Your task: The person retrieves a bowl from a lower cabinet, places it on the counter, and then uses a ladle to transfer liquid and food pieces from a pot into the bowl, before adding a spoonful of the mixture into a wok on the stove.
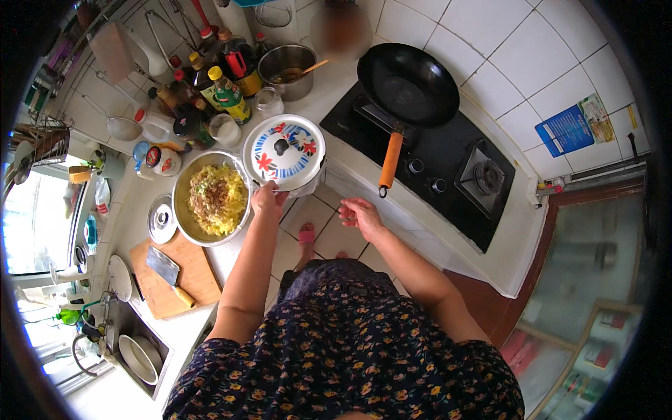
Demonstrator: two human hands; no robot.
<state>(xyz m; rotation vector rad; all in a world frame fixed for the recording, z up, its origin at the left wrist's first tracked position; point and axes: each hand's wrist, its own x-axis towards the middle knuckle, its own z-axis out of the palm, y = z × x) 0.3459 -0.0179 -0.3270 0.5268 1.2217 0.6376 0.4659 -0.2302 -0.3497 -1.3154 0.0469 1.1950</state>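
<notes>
My left hand (268, 202) grips the near edge of a white enamel pot with a lid (286, 134); the lid has a black knob and red and blue decoration. Whether the fingers hold the lid's rim or a handle under it is hard to tell. My right hand (362, 218) is empty, fingers loosely bent, over the floor between the pot and the stove. Left of the pot, a steel basin (181, 220) holds a yellow chopped mixture (220, 218) with brown minced bits on top.
A black wok (409, 84) with a wooden handle (391, 160) rests on the gas stove (436, 152). A cleaver (164, 266) lies on the cutting board (194, 270), beside a steel lid (161, 220). Sauce bottles (229, 94), glass jars (226, 130) and a steel pot (286, 68) stand behind.
</notes>
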